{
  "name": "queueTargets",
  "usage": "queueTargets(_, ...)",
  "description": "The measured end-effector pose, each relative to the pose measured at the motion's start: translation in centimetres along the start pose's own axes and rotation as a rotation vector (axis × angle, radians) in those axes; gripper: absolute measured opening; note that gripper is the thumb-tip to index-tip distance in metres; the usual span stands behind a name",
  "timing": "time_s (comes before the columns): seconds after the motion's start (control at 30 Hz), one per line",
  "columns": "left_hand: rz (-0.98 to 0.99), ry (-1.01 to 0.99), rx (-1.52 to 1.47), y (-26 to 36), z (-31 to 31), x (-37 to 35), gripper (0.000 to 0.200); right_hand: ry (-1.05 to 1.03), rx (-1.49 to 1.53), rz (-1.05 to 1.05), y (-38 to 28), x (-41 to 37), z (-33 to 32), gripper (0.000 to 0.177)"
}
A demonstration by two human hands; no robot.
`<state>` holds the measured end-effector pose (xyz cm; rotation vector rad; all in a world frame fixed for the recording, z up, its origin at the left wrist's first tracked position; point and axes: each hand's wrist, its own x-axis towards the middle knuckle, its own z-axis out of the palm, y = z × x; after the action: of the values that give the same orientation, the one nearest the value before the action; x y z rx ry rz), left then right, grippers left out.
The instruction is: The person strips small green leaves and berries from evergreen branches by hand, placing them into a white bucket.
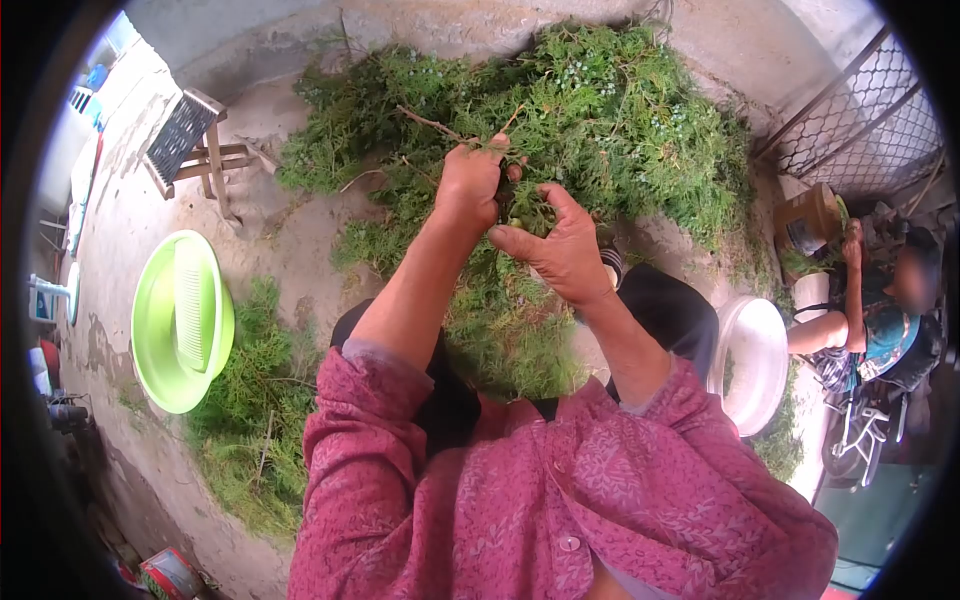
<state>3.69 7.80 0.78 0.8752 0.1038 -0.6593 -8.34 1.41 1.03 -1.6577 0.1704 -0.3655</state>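
Note:
My left hand [470, 183] is closed around a cut evergreen sprig [478, 146], which looks like cypress or juniper, with scale-like leaves and a bare twig end. My right hand [568, 248] is beside it, thumb and forefinger apart, close to a leafy tip with small round green cones [522, 222]. Its other fingers are partly hidden. Beyond both hands lies a large heap of evergreen branches [620, 110] bearing pale bluish cones. Loose clippings [515, 340] lie below my hands, between my knees.
A lime-green basin [150, 330] with a ridged inner panel is at left, beside more cut branches [255, 400]. A wooden stool [205, 150] stands behind it. At right are a white tub [752, 365], a metal lattice gate [860, 120] and another person [885, 320] holding greenery near a bucket [808, 218].

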Motion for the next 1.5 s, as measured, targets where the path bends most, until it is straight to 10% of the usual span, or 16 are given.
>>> queueTargets(0.43, 0.005, -0.007, 0.119, 0.1, 0.5, -1.4, 0.061, 0.043, 0.361, 0.224, -0.5, -0.3, -0.2, 0.047)
queueTargets(0.9, 0.176, 0.017, 0.442, -1.0, 0.7, -1.4, 0.03, 0.004, 0.104, 0.417, -0.7, -1.1, -1.1, 0.053)
queueTargets(0.97, 0.251, 0.018, 0.471, -1.6, 0.7, -1.2, 0.023, 0.032, 0.285, 0.696, -1.8, -1.2, -1.2, 0.025)
queueTargets(1.13, 0.312, 0.059, 0.697, -0.4, 0.3, -0.4, 0.024, -0.241, 0.459, 0.713, -3.2, -3.8, -0.4, 0.02)
queueTargets(1.3, -0.029, 0.081, 0.266, 1.2, 0.4, -1.3, 0.023, -0.33, 0.937, 0.71, -3.8, -4.3, -0.7, 0.01)
queueTargets(1.5, 0.07, 0.103, 0.114, 0.2, 0.3, -1.0, 0.021, -0.111, 0.843, 0.598, -2.7, -2.7, -2.7, 0.012)
